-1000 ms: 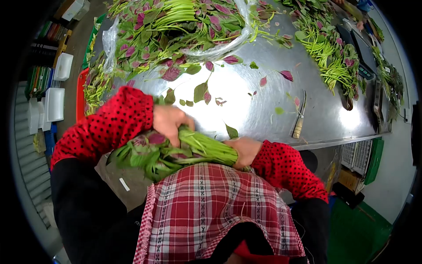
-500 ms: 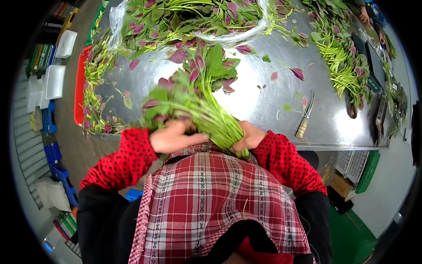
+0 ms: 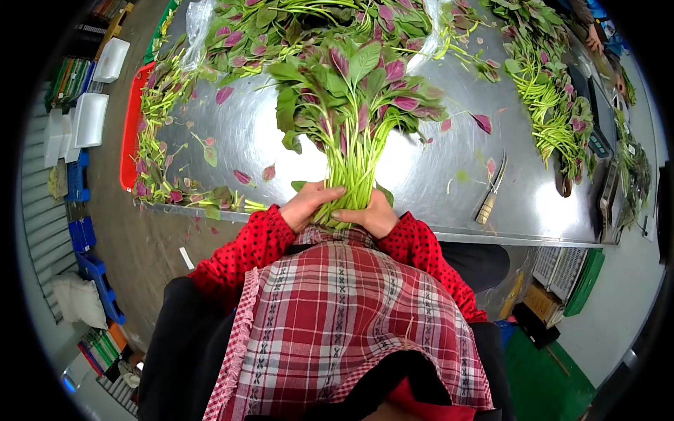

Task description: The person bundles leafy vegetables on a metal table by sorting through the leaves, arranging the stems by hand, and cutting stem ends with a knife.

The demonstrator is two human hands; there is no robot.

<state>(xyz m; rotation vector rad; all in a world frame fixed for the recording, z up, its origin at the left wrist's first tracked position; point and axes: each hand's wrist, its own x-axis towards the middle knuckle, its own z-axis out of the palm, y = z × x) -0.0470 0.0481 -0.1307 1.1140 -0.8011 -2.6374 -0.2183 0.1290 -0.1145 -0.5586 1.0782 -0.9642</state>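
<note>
A bunch of red amaranth greens stands upright in front of me, its green and purple leaves fanned out at the top. My left hand is closed around the lower stems from the left. On the other side, my right hand grips the same stems, its thumb lying across their front. The cut ends are low between the hands, close to my plaid apron. Behind the bunch lies a large heap of loose amaranth, partly within clear plastic.
On the metal table, a knife with a pale handle lies to the right. A red crate edges the left side. Bundled greens and a scale are at right. A co-worker's hand shows at far right.
The bunch has swung from leaning left to upright and centred. My left hand has moved right onto its stems, and my right hand has shifted left. Some leaves now lie where the bunch was.
</note>
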